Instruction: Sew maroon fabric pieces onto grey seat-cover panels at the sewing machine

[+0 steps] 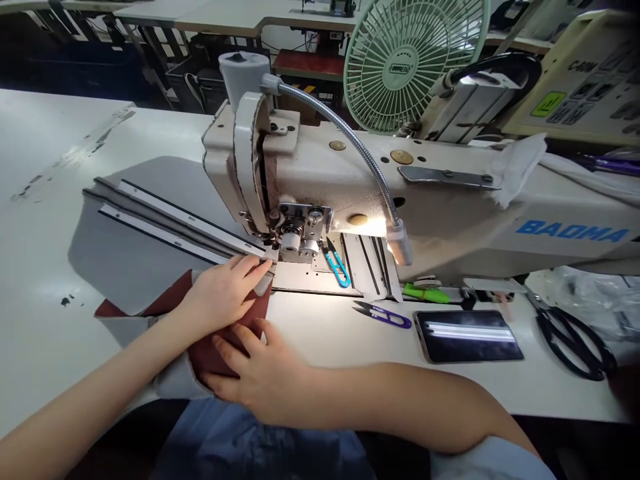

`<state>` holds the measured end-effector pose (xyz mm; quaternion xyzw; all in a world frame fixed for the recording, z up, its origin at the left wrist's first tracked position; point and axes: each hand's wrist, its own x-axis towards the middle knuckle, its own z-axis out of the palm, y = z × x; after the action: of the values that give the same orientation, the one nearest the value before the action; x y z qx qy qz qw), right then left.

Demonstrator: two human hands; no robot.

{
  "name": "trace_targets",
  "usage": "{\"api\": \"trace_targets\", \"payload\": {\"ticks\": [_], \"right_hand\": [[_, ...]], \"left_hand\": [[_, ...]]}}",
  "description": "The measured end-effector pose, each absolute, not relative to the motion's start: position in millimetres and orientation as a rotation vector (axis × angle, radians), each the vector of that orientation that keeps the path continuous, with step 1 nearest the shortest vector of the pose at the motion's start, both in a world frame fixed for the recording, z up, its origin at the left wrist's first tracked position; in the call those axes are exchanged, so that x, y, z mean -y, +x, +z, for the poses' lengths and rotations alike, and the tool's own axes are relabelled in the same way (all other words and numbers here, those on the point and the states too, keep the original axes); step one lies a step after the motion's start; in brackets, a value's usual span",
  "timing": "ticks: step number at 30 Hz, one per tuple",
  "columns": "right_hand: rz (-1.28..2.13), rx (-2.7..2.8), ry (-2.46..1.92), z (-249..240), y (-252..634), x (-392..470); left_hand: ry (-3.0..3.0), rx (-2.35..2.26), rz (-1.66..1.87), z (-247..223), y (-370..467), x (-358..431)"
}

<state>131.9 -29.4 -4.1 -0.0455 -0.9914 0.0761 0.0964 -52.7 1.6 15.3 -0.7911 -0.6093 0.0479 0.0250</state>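
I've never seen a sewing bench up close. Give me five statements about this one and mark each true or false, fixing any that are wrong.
1. The left hand is nearer the sewing head than the right hand. True.
2. The right hand grips the blue snips. False: it lies on red-brown fabric; the blue snips lie apart.
3. The bendy lamp is lit. True.
4. The fan is bright red. False: it is pale green.
5. Purple snips lie left of the phone. True.
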Motion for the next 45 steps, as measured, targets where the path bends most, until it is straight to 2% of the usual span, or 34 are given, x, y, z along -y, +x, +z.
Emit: {"api": "trace_targets", "payload": {"ticks": [11,18,30,37,45], "right_hand": [[0.201,2.918,-0.122,-6.1,131.0,28.0],[0.220,2.955,-0.159,-7.2,129.5,27.0],[0.243,3.214,-0.224,8.4,127.6,29.1],[0.184,3.196,-0.233,9.2,128.2,10.9],[0.149,3.143,-0.215,11.3,129.6,-5.2]], "left_hand": [[-2.512,1.801,0.010,10.3,-55.1,1.3],[-2.472,1.943,0.047,18.9,-52.1,-6.6],[-2.580,1.843,0.169,20.2,-50.8,-4.5],[-2.614,2.033,0.158,27.2,-56.3,-36.0],[-2.565,2.019,0.076,25.5,-56.8,-42.5]]}}
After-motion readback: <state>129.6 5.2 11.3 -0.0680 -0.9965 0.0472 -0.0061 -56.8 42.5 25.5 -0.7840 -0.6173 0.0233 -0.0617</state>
